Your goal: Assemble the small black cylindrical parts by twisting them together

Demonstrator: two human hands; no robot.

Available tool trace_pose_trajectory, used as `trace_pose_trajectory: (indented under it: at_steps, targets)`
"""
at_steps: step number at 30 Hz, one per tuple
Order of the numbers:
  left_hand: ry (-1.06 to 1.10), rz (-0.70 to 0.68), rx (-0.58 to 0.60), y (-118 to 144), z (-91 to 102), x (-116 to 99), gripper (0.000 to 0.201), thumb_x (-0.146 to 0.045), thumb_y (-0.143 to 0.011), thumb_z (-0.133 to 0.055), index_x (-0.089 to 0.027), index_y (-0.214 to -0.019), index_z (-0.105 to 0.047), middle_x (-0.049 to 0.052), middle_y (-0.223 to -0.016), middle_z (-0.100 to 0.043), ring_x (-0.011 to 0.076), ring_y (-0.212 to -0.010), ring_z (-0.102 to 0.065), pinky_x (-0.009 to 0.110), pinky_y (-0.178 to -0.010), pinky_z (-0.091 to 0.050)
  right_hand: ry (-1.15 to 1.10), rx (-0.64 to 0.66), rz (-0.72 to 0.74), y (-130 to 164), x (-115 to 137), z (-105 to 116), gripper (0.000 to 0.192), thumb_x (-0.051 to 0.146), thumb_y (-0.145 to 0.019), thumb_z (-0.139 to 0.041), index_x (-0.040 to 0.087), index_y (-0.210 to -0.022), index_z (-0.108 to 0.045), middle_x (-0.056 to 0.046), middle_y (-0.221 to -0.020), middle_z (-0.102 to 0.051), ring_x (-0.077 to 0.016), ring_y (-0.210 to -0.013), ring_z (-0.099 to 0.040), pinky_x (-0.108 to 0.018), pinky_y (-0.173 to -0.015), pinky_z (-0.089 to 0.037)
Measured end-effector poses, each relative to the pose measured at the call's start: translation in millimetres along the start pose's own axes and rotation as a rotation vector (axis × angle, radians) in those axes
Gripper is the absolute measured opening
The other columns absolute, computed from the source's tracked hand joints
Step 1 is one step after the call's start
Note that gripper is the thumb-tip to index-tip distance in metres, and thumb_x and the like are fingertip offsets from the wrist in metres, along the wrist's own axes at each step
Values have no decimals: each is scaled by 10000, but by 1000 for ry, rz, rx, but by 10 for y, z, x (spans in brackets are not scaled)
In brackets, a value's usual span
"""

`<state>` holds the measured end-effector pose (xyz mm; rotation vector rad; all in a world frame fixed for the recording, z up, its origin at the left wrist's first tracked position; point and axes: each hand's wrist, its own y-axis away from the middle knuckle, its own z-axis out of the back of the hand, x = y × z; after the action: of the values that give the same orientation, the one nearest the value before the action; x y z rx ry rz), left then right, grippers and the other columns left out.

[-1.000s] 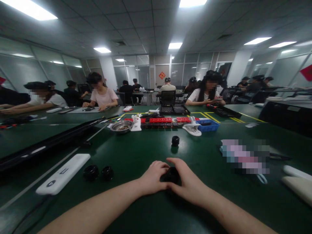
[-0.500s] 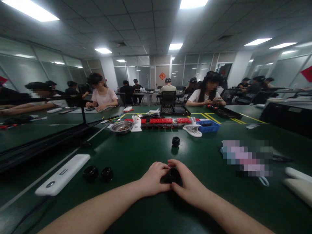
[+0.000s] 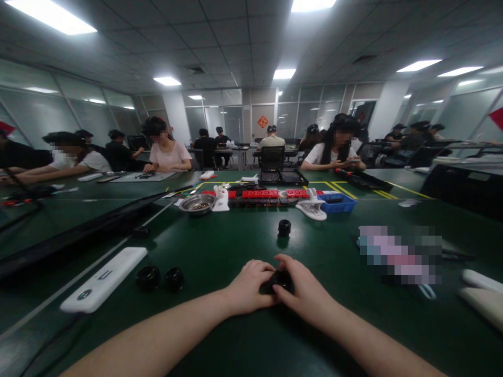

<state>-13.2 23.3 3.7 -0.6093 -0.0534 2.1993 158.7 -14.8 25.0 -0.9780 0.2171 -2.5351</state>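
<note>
Both hands meet at the lower centre of the frame on the green counter (image 3: 220,246). The left hand (image 3: 248,287) and the right hand (image 3: 304,292) close around one small black round part (image 3: 281,279), which sits between them just above the counter surface. The fingers of each hand are curled together and clamped on this part; only its top shows between the thumbs.

Loose black round parts on the counter, apart from the held one: three.
- One single black part (image 3: 284,227) stands upright above the hands, toward the centre of the frame, well apart from them.
- Two black parts lie side by side at lower left: the larger black ring (image 3: 148,277) and the smaller black cap (image 3: 174,278), just beside each other.

One white flat device (image 3: 104,279) lies slanted at lower left, just left of the pair.

Across the middle of the frame, left to right: one metal bowl (image 3: 197,203), one white stand (image 3: 222,200), one row of red blocks (image 3: 260,193), one white clip holder (image 3: 312,208), one blue tray (image 3: 336,202). A pixelated patch covers an item at right centre. Two pale elongated objects (image 3: 482,293) lie at the lower right edge.

Other people sit at further counters in the upper half of the frame; the exact number cannot be told.
</note>
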Motion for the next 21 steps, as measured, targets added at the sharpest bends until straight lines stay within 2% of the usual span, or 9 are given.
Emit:
trace_pose_trajectory:
  at_steps: [4, 9, 12, 14, 17, 21]
  targets:
    - [-4, 15, 17, 4, 9, 5, 341, -368, -705, -666, -202, -994, -596, 48, -1117, -530, 246, -1052, -434, 383, -942, -316, -35, 6, 105, 27, 22, 24, 595, 49, -613, -535, 171, -1183, -412, -105, -1173, -500, -240, -1106, -452, -427, -959, -346]
    - [14, 8, 14, 8, 23, -13, 334, -391, -722, -646, -221, -1003, -587, 38, -1104, -531, 237, -1037, -445, 377, -931, -324, -24, -101, 24, -2, 33, 31, 488, 198, -672, -618, 170, -1127, -443, -101, -1028, -545, -261, -982, -509, -445, -857, -414]
    - [20, 10, 3, 10, 23, -19, 310, -386, -725, -642, -227, -988, -594, 34, -1096, -535, 233, -1033, -449, 371, -927, -328, -29, -81, -12, -17, 9, -1, 471, 204, -672, -620, 161, -1110, -450, -93, -983, -556, -254, -945, -528, -435, -842, -426]
    - [24, 22, 12, 10, 18, -12, 329, -387, -721, -644, -233, -1007, -590, 33, -1102, -532, 238, -1038, -445, 378, -928, -328, -65, -44, 3, -11, -9, -23, 468, 147, -678, -573, 170, -1126, -440, -88, -1013, -560, -240, -971, -531, -422, -871, -417]
    - [18, 16, 19, 8, 6, 7, 335, -391, -720, -643, -219, -1003, -596, 42, -1128, -520, 249, -1063, -427, 390, -947, -308, -116, 6, 84, 14, -22, -36, 570, 48, -628, -505, 181, -1174, -409, -93, -1136, -525, -227, -1066, -493, -414, -939, -374]
    - [6, 23, 23, 9, 6, 9, 341, -403, -711, -650, -216, -991, -600, 46, -1105, -527, 251, -1042, -436, 388, -924, -331, -92, -23, 79, 28, -18, -19, 580, 96, -644, -544, 180, -1198, -395, -112, -1203, -483, -252, -1129, -440, -450, -961, -339]
